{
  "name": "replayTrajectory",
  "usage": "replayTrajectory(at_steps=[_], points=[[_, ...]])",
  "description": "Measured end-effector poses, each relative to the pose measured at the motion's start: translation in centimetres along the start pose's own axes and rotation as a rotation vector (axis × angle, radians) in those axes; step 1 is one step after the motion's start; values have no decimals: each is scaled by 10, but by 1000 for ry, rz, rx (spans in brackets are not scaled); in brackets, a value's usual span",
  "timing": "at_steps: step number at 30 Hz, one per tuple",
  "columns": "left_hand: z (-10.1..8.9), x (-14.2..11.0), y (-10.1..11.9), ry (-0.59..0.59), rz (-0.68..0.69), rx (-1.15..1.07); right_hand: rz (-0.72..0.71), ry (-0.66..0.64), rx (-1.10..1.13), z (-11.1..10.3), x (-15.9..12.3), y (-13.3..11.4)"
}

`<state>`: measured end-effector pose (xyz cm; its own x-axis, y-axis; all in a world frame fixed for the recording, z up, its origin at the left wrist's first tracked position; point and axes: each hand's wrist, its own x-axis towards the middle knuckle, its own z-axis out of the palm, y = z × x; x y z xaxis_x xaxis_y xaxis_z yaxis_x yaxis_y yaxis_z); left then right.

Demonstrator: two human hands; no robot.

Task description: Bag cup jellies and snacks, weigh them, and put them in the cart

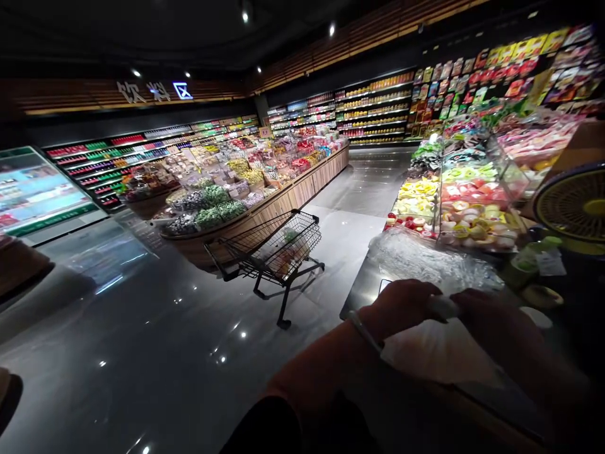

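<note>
My left hand (399, 309), a thin bracelet on its wrist, is closed around the top of a white plastic bag (437, 356) at the lower right of the head view. My right hand (496, 321) meets it from the right, fingers pinched on the same bag near a small white piece (444, 307). Both hands hover over a dark counter (363, 290) with a sheet of clear plastic film (425, 258) lying just beyond them. What the bag holds is hidden.
A black shopping trolley (274, 252) with goods stands on the glossy floor to the left. A fruit display (454, 202) lies behind the counter, a yellow fan (574, 205) at far right. A long sweets island (246, 183) and drink shelves (118, 157) line the aisle.
</note>
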<state>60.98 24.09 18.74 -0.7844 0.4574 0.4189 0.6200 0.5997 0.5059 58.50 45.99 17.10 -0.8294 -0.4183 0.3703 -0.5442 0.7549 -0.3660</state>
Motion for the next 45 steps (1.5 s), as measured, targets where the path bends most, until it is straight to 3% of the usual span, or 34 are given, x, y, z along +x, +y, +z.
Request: replayTrajectory(at_steps=[5,9,12,18,24,29,33,39,45], points=[[-76,-83,-47,52,-176,-78,-101,-113,51,50,37,-107],[-136,-146,-100,109,-338,-119,-129,-202,142,114,82,-189],[-182,-180,-150,127,-421,-101,-170,-250,218,166,128,-241],[-273,-202,-255,271,-506,57,-283,-279,230,248,249,-323],[-361,-184,-357,415,-619,281,-489,-239,213,301,399,-380],[-409,-142,-458,519,-647,375,-599,-207,238,353,528,-388],[-422,-108,-560,484,-690,404,-606,-271,258,422,620,-369],[-405,-72,-728,340,-860,292,-512,-382,205,554,719,-322],[-370,-50,-868,201,-921,186,-351,-481,171,667,773,-275]])
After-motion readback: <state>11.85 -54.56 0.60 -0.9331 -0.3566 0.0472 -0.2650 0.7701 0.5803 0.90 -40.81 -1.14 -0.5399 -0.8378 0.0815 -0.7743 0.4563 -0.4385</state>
